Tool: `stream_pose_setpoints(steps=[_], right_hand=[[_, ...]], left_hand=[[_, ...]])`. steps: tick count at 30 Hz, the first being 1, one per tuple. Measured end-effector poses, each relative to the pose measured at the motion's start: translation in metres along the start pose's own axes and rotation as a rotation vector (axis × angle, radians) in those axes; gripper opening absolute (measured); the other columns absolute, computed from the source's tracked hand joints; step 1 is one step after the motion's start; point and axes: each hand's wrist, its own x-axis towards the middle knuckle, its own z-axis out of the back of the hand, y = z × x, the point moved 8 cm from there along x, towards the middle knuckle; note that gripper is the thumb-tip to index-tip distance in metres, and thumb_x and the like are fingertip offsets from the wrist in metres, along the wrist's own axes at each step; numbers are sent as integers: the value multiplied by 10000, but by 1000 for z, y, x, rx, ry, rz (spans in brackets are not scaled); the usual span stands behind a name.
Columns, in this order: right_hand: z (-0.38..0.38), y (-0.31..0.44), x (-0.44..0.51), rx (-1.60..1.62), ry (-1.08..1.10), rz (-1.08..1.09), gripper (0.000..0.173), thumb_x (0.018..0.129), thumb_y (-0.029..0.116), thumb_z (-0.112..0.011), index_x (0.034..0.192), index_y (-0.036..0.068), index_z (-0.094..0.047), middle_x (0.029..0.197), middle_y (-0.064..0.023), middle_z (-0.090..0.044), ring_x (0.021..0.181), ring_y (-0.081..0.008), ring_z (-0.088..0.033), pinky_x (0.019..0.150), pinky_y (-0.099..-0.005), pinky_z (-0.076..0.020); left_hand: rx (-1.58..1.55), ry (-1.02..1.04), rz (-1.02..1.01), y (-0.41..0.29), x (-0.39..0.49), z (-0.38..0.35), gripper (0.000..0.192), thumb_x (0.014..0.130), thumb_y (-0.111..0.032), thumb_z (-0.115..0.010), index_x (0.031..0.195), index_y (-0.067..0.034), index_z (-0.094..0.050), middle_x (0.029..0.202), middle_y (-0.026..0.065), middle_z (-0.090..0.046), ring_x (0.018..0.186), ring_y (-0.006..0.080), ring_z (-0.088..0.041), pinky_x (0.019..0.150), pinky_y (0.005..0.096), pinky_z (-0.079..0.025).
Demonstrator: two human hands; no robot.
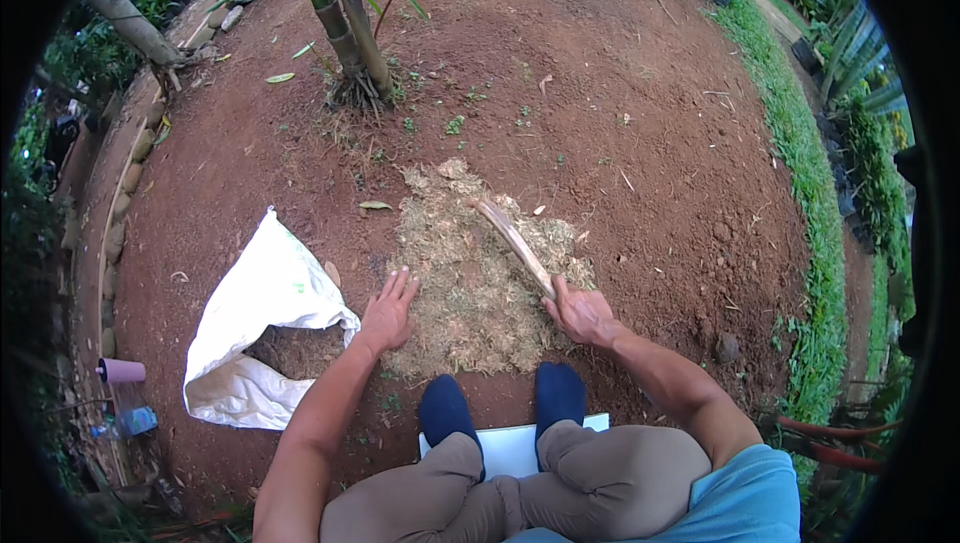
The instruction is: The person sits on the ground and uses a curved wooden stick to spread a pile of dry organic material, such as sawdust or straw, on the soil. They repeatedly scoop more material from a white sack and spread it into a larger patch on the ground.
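A patch of dry, pale grass mulch (472,280) lies flat on reddish-brown soil in front of my feet. My right hand (581,312) grips the near end of a wooden stick (514,239), whose far end rests over the mulch's upper part. Fingers spread and palm down, my left hand (388,310) is at the mulch's left edge and holds nothing. Just left of it lies a white woven sack (247,303), its mouth open towards me, with brown dry material (296,352) showing inside.
Red-stemmed palm trunks (341,40) rise beyond the mulch. A pink tumbler (121,370) and a plastic bottle (136,421) lie at far left, near a stone border (115,241). Grass (810,220) edges the right. My socked feet (450,408) are by a white board (510,449).
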Motion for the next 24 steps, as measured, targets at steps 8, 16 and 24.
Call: stream_pose_setpoints(steps=[8,16,24], right_hand=[[-24,1,18,-36,211,9,369,1105,406,-302,1116,44,-371,752,-144,-657,572,-300,-656,470,-457,-519],[-22,19,9,-36,180,78,392,1087,414,-347,1157,28,-373,816,-198,-694,679,-393,-685,613,-520,-548],[-23,18,3,-14,106,101,361,1078,388,-392,1142,35,-423,752,-189,-686,668,-388,-692,598,-514,-551]], left_hand=[[4,14,6,-1,2,-2,857,870,-253,-692,1606,-118,-275,1713,145,-108,1578,325,-141,1201,556,-315],[3,29,15,2,2,-4,870,879,-247,-685,1618,-125,-243,1717,135,-91,1577,326,-142,1204,557,-309],[7,54,31,0,2,-3,871,881,-234,-683,1621,-124,-237,1718,135,-85,1581,319,-124,1205,554,-307]])
